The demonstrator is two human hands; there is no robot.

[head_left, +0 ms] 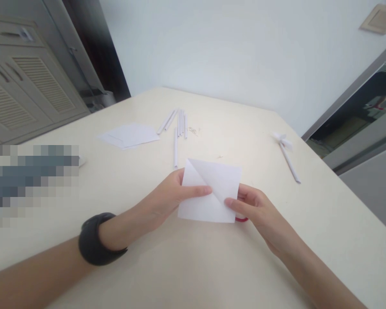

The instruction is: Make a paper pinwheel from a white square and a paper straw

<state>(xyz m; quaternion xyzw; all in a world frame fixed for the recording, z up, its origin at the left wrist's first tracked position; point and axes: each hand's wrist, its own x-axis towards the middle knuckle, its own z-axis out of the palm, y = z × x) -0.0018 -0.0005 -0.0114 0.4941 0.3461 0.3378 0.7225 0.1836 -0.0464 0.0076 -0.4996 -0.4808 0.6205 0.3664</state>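
A white square sheet of paper (196, 210) with a diagonal crease is held up above the table. My left hand (167, 195) grips its left side, thumb on the front and fingers hidden behind. On the right side, my right hand (252, 204) pinches the same sheet with the thumb in front and fingers curled behind. Something red and curved, perhaps scissor handles (242, 219), peeks out below the sheet by my right hand. Most of it is hidden, so I cannot tell what it is.
Beyond my hands on the cream table (212, 266) lie several rolled paper tubes (180, 123) beside small rubber bands (193, 130). Loose paper sheets (131, 135) spread at the left. A paper pinwheel on a tube (288, 159) lies at the right. A white wall (218, 56) borders the table's back.
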